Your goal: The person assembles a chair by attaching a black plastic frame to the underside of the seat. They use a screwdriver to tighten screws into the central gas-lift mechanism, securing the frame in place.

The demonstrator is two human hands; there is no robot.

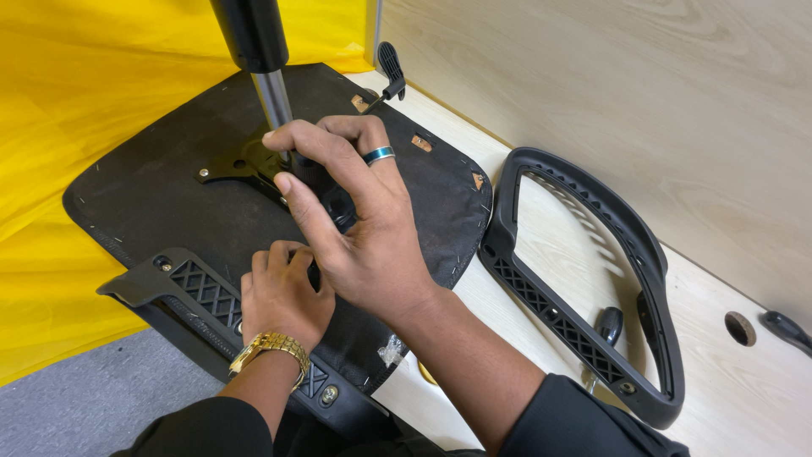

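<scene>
Seat underside: a black fabric-covered chair seat (169, 195) is laid upside down, partly on the pale wooden worktop (719, 372) and partly overhanging its edge.
Mechanism: a black metal plate (233, 162) is seen at the seat's middle, with a chrome and black gas cylinder (262, 59) standing upright from it.
Right hand: the right hand (355, 220), ringed, is curled over the base of the cylinder, fingertips pressed on the mechanism; what is gripped beneath cannot be told.
Left hand: the left hand (283, 292), with a gold watch at the wrist, is closed in a loose fist just beside the right, on the seat fabric.
Fitted armrest: a black armrest bracket (182, 288) is fixed at the seat's near edge.
Loose armrest: a second black armrest (592, 288) is laid flat on the worktop, just right of the seat.
Lever: a black lever (391, 69) is seen at the seat's far edge.
Backdrop: a yellow sheet (76, 101) is hung to the left.
</scene>
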